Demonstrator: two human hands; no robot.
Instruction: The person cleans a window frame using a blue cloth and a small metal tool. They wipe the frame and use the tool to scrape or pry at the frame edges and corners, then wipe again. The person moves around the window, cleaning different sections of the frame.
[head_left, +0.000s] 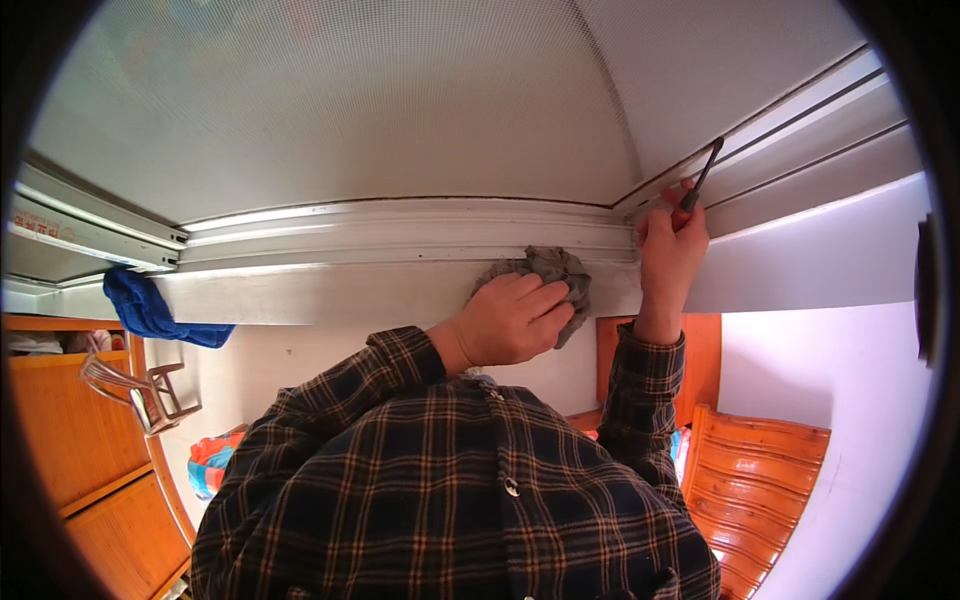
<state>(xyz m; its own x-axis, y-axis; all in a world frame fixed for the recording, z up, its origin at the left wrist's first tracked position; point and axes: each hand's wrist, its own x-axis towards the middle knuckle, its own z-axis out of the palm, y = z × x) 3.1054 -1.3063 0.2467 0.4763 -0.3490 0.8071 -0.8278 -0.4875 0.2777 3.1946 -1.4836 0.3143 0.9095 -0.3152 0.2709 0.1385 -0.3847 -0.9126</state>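
Note:
My left hand (517, 319) presses a crumpled grey cloth (559, 274) against the window sill (360, 289), near its right part. Farther right, my right hand (673, 236) grips a screwdriver (705, 172) with a dark metal shaft and a handle mostly hidden by my fingers. The shaft points up and to the right, over the side window frame (795, 120). The tip lies by the edge of the insect screen (405, 112); contact cannot be told. Below the screen runs the lower metal track (405, 236), just above the cloth.
A blue cloth (146, 307) hangs over the sill at the left. Beneath it are a wooden cabinet (67, 420) and brown hangers (154, 394). A glossy wooden chair back or headboard (757, 480) stands at the lower right, beside the white wall (862, 397).

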